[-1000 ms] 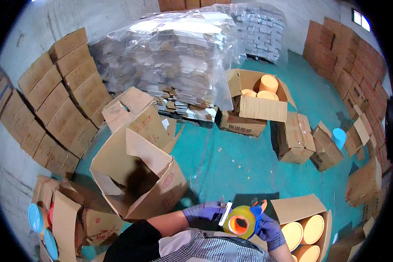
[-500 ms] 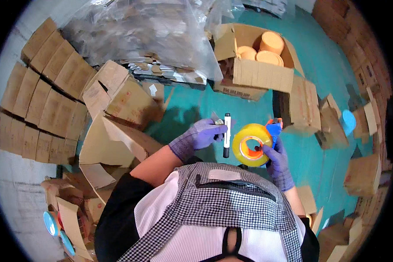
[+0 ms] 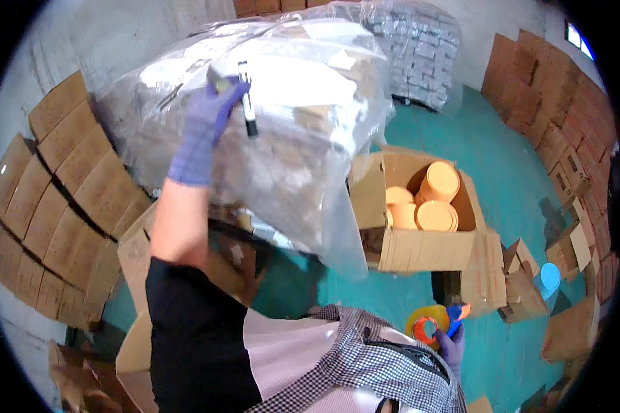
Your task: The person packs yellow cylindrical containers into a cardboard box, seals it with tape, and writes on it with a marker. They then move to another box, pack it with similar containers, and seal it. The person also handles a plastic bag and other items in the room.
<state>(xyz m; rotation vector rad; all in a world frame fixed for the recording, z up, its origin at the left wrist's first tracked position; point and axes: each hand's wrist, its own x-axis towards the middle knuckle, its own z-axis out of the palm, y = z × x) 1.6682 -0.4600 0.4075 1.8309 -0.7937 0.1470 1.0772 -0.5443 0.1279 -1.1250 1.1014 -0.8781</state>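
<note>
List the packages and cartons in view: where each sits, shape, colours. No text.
Wrapped pallet: upper centre, bulky stack under clear plastic film; left hand with a black marker raised against it.
Open carton: centre right, brown, holding orange round lids.
Flattened cartons: left wall, brown rows.
Stacked cartons: right wall, reddish brown.
Tape roll: yellow, in right hand, low right.

Glossy clear plastic wrap (image 3: 303, 138) over the pallet; matt brown cardboard boxes (image 3: 420, 248); smooth teal floor (image 3: 503, 172).

A big pile wrapped in clear plastic (image 3: 289, 124) fills the middle. Just right of it, an open brown box (image 3: 420, 241) holds round orange tubs (image 3: 439, 182). Flat brown boxes (image 3: 55, 199) lean in rows at the left.
</note>
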